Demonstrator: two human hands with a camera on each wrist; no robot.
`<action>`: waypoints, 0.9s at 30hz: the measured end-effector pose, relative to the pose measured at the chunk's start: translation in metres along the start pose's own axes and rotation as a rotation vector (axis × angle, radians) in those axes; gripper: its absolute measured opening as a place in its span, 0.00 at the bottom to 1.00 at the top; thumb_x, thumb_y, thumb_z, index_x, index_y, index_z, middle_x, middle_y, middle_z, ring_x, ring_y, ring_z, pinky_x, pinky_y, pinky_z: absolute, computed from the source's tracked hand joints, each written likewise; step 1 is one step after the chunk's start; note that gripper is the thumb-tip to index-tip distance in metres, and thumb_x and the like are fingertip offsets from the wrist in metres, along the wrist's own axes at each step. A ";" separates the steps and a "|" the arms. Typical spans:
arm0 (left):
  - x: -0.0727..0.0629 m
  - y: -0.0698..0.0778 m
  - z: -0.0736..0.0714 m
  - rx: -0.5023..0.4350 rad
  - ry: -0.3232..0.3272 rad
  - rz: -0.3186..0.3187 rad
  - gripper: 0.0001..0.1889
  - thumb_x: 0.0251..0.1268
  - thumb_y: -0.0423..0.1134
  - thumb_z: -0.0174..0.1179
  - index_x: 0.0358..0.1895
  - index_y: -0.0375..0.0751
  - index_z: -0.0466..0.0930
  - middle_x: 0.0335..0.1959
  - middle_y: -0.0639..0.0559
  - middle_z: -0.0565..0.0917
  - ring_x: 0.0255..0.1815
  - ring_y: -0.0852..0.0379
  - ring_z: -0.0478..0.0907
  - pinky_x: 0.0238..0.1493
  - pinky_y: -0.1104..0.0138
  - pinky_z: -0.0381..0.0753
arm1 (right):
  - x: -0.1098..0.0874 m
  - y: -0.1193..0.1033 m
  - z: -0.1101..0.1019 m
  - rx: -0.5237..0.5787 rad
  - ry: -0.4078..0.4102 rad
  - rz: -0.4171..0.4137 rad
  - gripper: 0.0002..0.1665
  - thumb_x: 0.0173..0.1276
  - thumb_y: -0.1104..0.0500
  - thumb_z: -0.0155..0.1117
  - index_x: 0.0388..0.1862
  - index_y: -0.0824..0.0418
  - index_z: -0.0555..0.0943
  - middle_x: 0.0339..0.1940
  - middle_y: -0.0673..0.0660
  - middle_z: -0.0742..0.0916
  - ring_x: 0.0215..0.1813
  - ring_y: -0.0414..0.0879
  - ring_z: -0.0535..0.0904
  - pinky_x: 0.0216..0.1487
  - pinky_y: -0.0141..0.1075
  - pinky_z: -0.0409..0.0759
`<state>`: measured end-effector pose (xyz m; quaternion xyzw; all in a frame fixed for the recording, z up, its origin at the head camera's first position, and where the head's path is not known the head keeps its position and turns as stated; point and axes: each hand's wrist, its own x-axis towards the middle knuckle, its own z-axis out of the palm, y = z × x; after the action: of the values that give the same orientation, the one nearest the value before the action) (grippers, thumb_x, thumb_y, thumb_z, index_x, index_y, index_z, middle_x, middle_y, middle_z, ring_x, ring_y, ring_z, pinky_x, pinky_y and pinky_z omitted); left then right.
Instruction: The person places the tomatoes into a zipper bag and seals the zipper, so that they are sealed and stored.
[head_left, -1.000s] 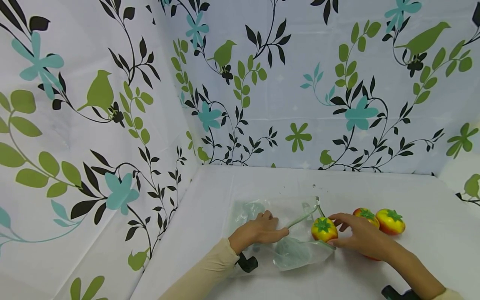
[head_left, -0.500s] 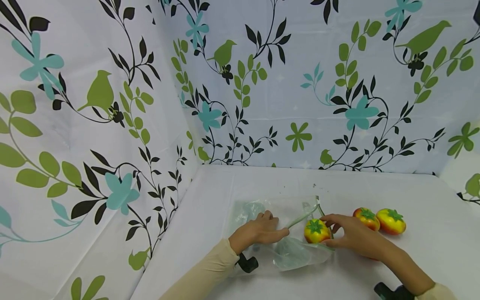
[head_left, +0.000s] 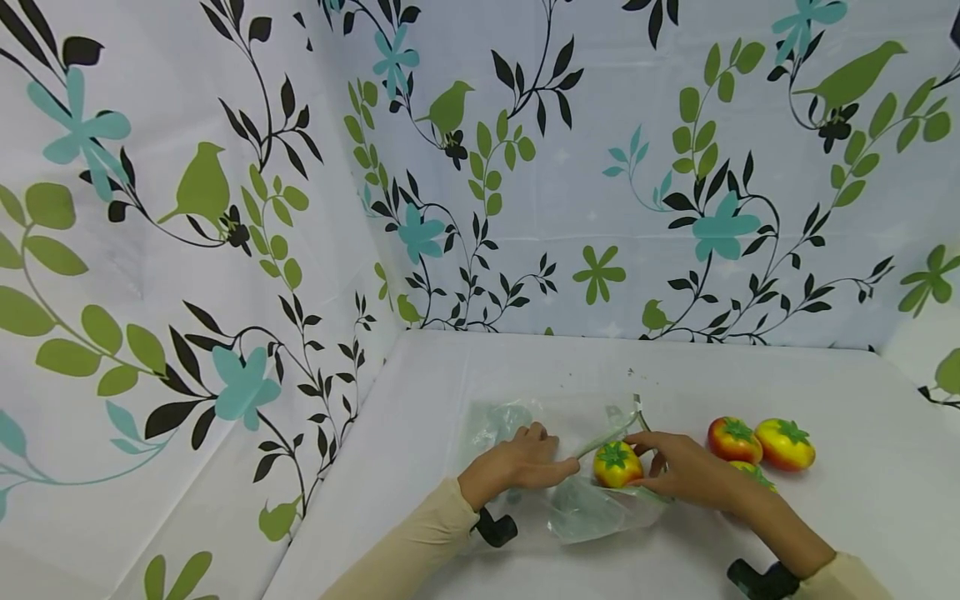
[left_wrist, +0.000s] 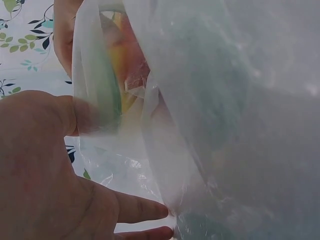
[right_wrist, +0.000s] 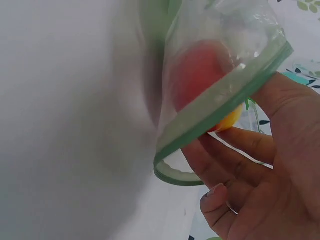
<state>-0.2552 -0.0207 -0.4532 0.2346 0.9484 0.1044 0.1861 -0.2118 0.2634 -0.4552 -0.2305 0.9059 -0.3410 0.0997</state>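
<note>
A clear plastic zip bag [head_left: 588, 510] with a green rim lies on the white table, its mouth gaping to the right. My left hand [head_left: 519, 458] rests on it, fingers straight and spread; the left wrist view shows the thumb [left_wrist: 87, 116] behind the film at the mouth. A yellow-and-red toy fruit [head_left: 617, 464] with a green leafy top is at the bag's mouth, held between the thumb and fingers of my right hand [head_left: 693, 471]. Seen from the right wrist, the fruit [right_wrist: 200, 75] shows through the film, past the green zip rim [right_wrist: 215, 110].
Two similar toy fruits, one redder [head_left: 735, 439] and one yellower [head_left: 785, 445], sit right of my right hand. A third [head_left: 756, 473] is mostly hidden behind that hand. A leaf-and-bird patterned cloth [head_left: 600, 183] hangs behind and to the left.
My right hand has moved left with the toy fruit, carrying it farther into the bag's mouth. A third fruit beyond the right hand shows more now. The left hand has stayed in place.
</note>
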 end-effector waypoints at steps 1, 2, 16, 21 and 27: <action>0.000 0.000 0.000 0.001 -0.003 0.000 0.41 0.73 0.70 0.39 0.76 0.44 0.72 0.74 0.47 0.69 0.71 0.48 0.68 0.62 0.49 0.76 | 0.001 0.001 0.002 -0.002 0.003 -0.002 0.40 0.65 0.51 0.80 0.71 0.66 0.76 0.58 0.62 0.87 0.40 0.38 0.80 0.38 0.29 0.85; 0.000 0.000 0.001 0.002 -0.002 -0.001 0.41 0.73 0.70 0.39 0.76 0.45 0.72 0.74 0.48 0.69 0.71 0.48 0.68 0.62 0.49 0.76 | 0.003 0.002 0.003 -0.006 0.006 -0.009 0.41 0.65 0.50 0.80 0.71 0.66 0.76 0.58 0.63 0.87 0.40 0.38 0.80 0.38 0.28 0.84; -0.001 -0.002 0.002 0.000 0.021 0.005 0.43 0.69 0.72 0.41 0.76 0.45 0.73 0.73 0.48 0.69 0.70 0.48 0.68 0.63 0.48 0.76 | 0.012 -0.003 0.018 -0.001 0.078 -0.005 0.31 0.64 0.45 0.80 0.52 0.57 0.72 0.52 0.61 0.88 0.38 0.39 0.82 0.43 0.30 0.86; -0.001 -0.002 0.002 0.007 0.024 0.002 0.44 0.69 0.72 0.42 0.76 0.45 0.73 0.73 0.49 0.70 0.70 0.48 0.69 0.63 0.47 0.77 | 0.011 -0.007 0.021 0.017 0.082 0.030 0.25 0.64 0.45 0.80 0.41 0.54 0.73 0.38 0.49 0.86 0.39 0.43 0.80 0.41 0.30 0.84; -0.001 -0.002 0.003 0.001 0.024 -0.011 0.45 0.69 0.74 0.42 0.76 0.45 0.72 0.74 0.48 0.70 0.71 0.48 0.69 0.65 0.46 0.76 | 0.014 -0.007 0.027 0.024 0.123 0.051 0.22 0.64 0.46 0.80 0.40 0.53 0.76 0.41 0.49 0.86 0.40 0.44 0.80 0.41 0.29 0.84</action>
<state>-0.2545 -0.0225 -0.4560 0.2284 0.9519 0.1056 0.1750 -0.2124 0.2365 -0.4712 -0.1846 0.9117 -0.3629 0.0553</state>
